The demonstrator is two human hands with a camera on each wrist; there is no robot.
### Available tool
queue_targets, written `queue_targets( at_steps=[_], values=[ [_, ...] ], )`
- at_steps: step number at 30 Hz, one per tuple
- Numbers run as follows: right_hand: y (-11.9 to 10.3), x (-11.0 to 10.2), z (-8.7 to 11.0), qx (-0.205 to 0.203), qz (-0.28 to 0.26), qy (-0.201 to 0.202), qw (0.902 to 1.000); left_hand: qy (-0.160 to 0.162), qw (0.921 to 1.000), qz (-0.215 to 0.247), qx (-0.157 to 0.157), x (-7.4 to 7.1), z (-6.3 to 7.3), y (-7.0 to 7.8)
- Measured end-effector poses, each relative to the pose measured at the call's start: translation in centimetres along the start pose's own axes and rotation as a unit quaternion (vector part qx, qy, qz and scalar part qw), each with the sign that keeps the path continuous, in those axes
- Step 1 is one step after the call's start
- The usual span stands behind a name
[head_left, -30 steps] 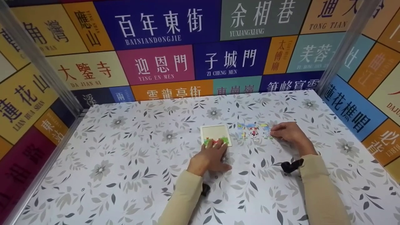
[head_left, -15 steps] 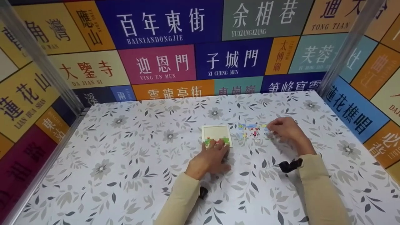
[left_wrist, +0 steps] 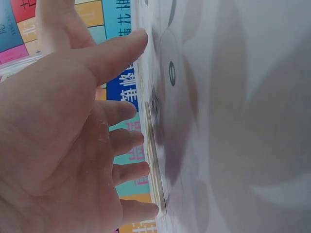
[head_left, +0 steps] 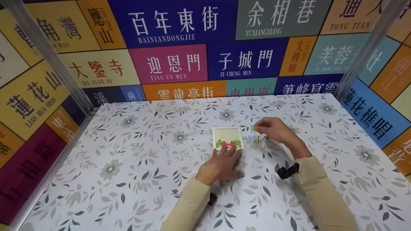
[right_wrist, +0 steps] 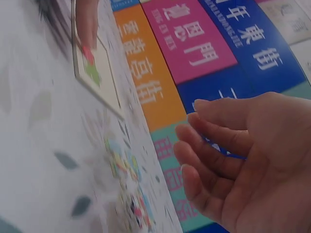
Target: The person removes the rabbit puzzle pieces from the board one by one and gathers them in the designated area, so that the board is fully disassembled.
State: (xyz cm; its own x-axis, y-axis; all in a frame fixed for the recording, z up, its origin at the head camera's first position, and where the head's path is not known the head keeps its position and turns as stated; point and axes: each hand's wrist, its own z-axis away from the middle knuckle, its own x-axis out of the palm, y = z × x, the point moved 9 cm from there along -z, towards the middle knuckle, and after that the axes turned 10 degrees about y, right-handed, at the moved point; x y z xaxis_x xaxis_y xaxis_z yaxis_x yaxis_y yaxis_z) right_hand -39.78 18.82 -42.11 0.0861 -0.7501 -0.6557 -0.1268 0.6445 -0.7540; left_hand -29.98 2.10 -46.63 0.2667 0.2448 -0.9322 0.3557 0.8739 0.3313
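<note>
A small puzzle board [head_left: 227, 133] with a pale frame lies flat on the table. Green and red pieces [head_left: 228, 143] fill its lower part, while the upper part shows bare backing. My left hand [head_left: 221, 165] rests with spread fingers on the board's near edge. Right of the board lies a group of colourful jigsaw pieces [right_wrist: 124, 162], partly covered in the head view by my right hand [head_left: 273, 130]. That hand hovers over them, fingers loosely curled and thumb near the index finger. In the right wrist view nothing shows between its fingertips.
The table [head_left: 135, 179] is covered with a white leaf-and-flower print. Panels with large lettering [head_left: 175, 62] stand along its back and sides, with clear corner posts [head_left: 61, 64]. Black wrist cameras [head_left: 288, 171] sit at both sleeves.
My right hand has moved left, from the right end of the loose pieces to above them. My left hand stays at the board, its fingers slightly lower on it. The head view has shifted slightly.
</note>
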Motion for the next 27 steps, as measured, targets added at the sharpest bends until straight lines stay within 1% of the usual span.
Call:
queue_targets(
  at_steps=[3, 6, 10, 16, 19, 23, 27],
  values=[
    [-0.9, 1.1, -0.2, -0.007, -0.014, -0.007, 0.9999, -0.001, 1.0, 0.0, 0.002, 0.1, -0.3, 0.2],
    [-1.8, 2.3, -0.5, -0.015, -0.031, -0.016, 0.9993, 0.002, 0.9999, 0.0, 0.014, -0.1, -0.4, 0.5],
    [-2.8, 4.2, -1.7, -0.01, -0.048, -0.03, 0.9983, -0.005, 0.9998, -0.001, 0.02, -0.1, -0.3, 0.8],
    [-2.8, 7.2, -3.5, 0.002, -0.067, -0.068, 0.9955, -0.028, 0.9994, -0.02, 0.005, 0.2, -0.1, 0.9],
    [-2.6, 8.3, -3.9, 0.006, -0.058, -0.084, 0.9947, -0.031, 0.999, -0.031, 0.005, 0.2, -0.1, 1.1],
    [-2.4, 9.4, -4.2, 0.003, -0.036, -0.095, 0.9948, -0.028, 0.9987, -0.042, 0.009, 0.2, -0.1, 1.3],
    [-2.8, 10.4, -4.2, -0.026, -0.021, -0.109, 0.9935, -0.021, 0.9985, -0.048, 0.016, 0.2, -0.1, 1.3]
  ],
)
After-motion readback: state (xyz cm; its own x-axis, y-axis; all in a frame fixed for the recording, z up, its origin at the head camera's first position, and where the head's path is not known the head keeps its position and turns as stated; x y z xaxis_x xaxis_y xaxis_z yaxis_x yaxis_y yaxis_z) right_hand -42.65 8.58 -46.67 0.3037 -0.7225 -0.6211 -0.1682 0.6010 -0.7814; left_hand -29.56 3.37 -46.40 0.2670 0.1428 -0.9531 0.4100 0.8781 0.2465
